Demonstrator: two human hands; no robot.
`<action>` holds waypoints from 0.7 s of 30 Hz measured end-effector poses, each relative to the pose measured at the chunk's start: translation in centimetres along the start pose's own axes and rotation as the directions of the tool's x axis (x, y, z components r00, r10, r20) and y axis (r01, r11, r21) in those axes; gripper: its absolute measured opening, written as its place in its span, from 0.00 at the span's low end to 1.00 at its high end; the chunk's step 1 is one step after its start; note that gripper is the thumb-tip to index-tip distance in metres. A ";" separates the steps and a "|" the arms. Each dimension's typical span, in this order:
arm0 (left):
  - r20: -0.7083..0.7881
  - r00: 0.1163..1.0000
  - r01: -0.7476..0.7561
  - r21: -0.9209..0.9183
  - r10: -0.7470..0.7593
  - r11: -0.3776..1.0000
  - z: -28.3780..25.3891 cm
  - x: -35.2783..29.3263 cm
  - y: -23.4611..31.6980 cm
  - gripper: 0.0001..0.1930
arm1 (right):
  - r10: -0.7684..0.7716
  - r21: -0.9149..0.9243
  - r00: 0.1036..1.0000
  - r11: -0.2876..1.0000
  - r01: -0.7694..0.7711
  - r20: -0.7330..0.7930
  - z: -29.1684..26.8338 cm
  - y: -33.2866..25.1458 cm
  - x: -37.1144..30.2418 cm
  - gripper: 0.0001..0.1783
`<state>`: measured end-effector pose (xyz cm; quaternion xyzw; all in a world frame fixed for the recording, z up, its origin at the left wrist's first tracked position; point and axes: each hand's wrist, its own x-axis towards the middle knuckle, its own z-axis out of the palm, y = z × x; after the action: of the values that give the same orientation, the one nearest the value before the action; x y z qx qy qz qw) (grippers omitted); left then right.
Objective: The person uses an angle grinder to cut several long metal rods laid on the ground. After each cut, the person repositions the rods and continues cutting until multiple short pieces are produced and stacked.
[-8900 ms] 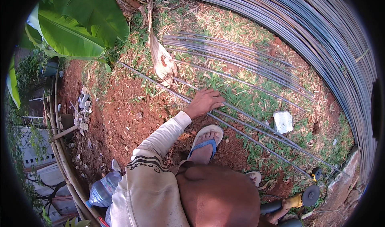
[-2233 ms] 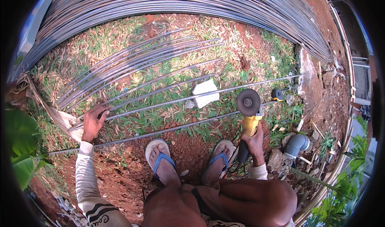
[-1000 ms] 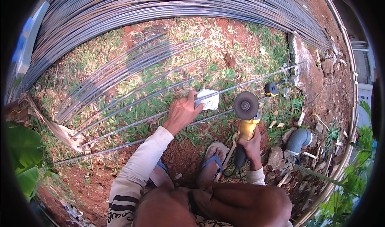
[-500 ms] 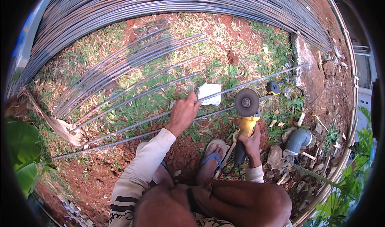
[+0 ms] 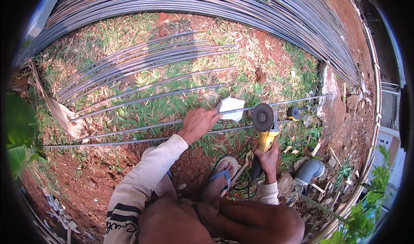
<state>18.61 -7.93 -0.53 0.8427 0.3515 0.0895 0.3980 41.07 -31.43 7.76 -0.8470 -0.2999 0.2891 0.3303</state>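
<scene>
Outdoor ground: patchy grass [image 5: 155,110], red soil [image 5: 103,170], long steel stack [image 5: 181,4] along far side. Left hand [image 5: 199,122] grip closed on rebar [image 5: 159,125] beside white block [image 5: 233,103]; right hand [image 5: 268,160] gripping angle grinder [image 5: 266,139].

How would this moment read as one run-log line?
left hand: on ribbed steel rod, grip hidden | right hand: holding yellow angle grinder | rod: passes over white block | nearby: black-and-yellow tape measure
</scene>
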 end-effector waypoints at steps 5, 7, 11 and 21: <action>0.059 0.998 0.038 0.016 -0.039 0.999 -0.4 0.4 0.3 0.24 | 0.017 0.002 1.000 1.000 -0.017 0.021 0.1 -0.1 0.7 0.33; 0.148 0.989 -0.002 0.109 -0.014 0.994 -0.5 0.4 0.5 0.28 | 0.026 -0.006 0.999 1.000 -0.026 0.025 0.3 -0.2 0.7 0.32; 0.263 0.960 0.076 0.093 -0.098 0.993 0.1 1.2 1.1 0.32 | 0.050 0.027 0.998 0.998 -0.051 0.046 0.8 -0.6 0.1 0.32; 0.169 0.985 0.031 -0.027 -0.025 0.999 0.6 1.0 1.0 0.26 | 0.011 0.034 1.000 0.999 -0.012 0.027 0.9 -1.1 -0.2 0.34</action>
<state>20.09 -8.09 -0.26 0.8362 0.3269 0.0173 0.4401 40.01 -30.55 8.08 -0.8389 -0.2944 0.3076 0.3392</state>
